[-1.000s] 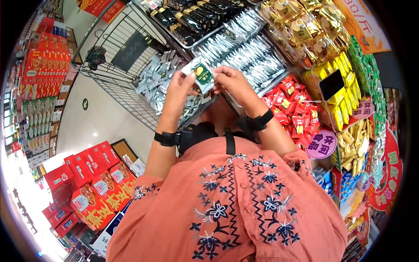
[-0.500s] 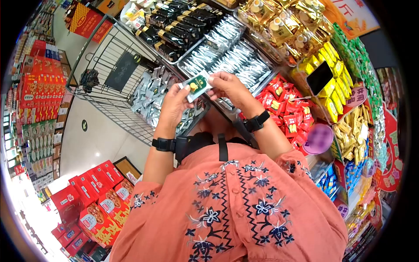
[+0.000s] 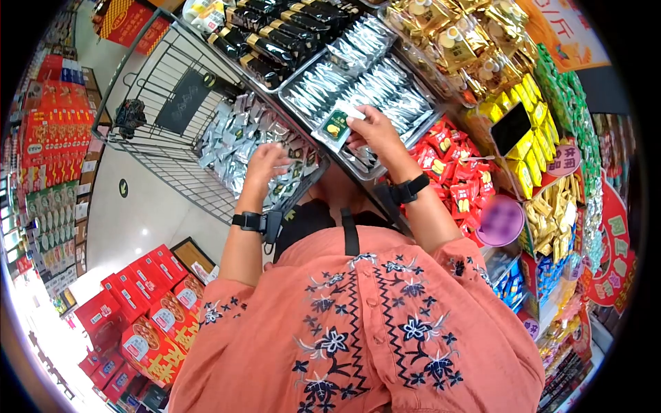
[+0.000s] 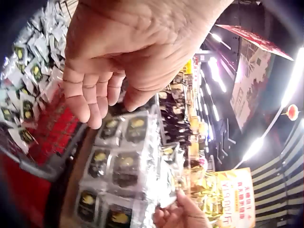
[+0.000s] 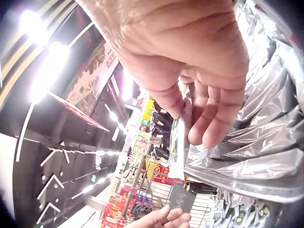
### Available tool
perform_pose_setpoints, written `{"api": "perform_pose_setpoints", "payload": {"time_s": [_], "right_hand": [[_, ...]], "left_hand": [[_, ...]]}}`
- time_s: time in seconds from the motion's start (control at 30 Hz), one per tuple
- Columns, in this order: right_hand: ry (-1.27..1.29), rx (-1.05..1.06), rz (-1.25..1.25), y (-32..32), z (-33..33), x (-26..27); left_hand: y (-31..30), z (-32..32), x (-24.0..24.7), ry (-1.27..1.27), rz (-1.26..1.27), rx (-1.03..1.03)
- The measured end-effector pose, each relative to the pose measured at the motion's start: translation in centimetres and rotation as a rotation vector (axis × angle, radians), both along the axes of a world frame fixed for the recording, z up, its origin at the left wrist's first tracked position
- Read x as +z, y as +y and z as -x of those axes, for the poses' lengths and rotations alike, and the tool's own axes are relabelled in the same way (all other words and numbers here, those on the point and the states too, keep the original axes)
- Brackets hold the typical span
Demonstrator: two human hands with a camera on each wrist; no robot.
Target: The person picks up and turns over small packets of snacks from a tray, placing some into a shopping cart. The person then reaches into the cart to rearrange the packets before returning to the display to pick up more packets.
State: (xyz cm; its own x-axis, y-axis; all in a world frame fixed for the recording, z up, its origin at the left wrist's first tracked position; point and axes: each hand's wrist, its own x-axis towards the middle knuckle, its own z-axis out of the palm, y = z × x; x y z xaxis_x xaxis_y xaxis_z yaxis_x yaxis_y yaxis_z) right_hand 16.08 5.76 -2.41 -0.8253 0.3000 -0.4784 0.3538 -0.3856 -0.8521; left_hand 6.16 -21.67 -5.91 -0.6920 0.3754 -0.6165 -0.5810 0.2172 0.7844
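Note:
My right hand [image 3: 375,132] pinches a small silver snack packet [image 3: 334,129] with a dark green label and yellow print, held over the front edge of a clear tray [image 3: 365,175]. The right wrist view shows the packet [image 5: 177,149] edge-on between thumb and fingers. My left hand [image 3: 267,165] is empty over the shopping cart [image 3: 155,155], above a heap of similar silver packets [image 3: 231,134]. Its fingers hang loosely bent in the left wrist view. Rows of silver packets [image 3: 313,88] stand on edge in the tray.
Black-wrapped snacks [image 3: 275,41] lie behind the tray, gold packs [image 3: 458,41] to its right. Red packets [image 3: 451,168] and yellow packs [image 3: 530,148] with a dark phone-like screen [image 3: 511,129] are further right. Red boxes [image 3: 144,310] stand at lower left.
The left hand has let go of the packet and moved left and down over the cart. The right hand keeps the packet, which now sits a little further right, by the tray.

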Motion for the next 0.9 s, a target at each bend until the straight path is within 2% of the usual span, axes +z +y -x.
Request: {"api": "perform_pose_setpoints", "payload": {"time_s": [0.07,0.2,0.4,0.47,0.57,0.67,0.77,0.87,0.9], "right_hand": [[-0.02,0.013,-0.052,0.1,0.3,-0.8],[-0.048,0.0,-0.213,0.1,1.2,-1.8],[-0.111,-0.004,-0.446,-0.1,1.8,-1.9],[-0.123,-0.011,-0.502,0.2,1.8,-2.3],[-0.12,-0.079,-0.572,-0.4,2.2,-0.8],[0.024,-0.13,-0.599,-1.4,2.9,1.0],[0.08,-0.024,-0.387,-3.8,4.2,3.8],[-0.022,0.143,-0.19,-7.3,5.0,3.7],[-0.028,0.194,-0.131,-8.6,5.1,3.3]], "left_hand": [[-2.9,1.0,-3.5,-0.019,0.051,-0.001],[-6.2,1.7,-7.1,-0.051,0.218,0.011],[-9.7,3.2,-12.1,-0.021,0.316,0.019],[-11.4,4.1,-15.9,-0.028,0.369,-0.038],[-12.0,4.5,-18.2,0.046,0.489,-0.02],[-12.6,5.4,-20.8,0.286,0.682,-0.205],[-12.1,5.9,-22.8,0.422,0.755,-0.433],[-11.4,5.5,-27.0,0.469,0.861,-0.546],[-10.4,5.7,-26.1,0.327,0.864,-0.582]]}}
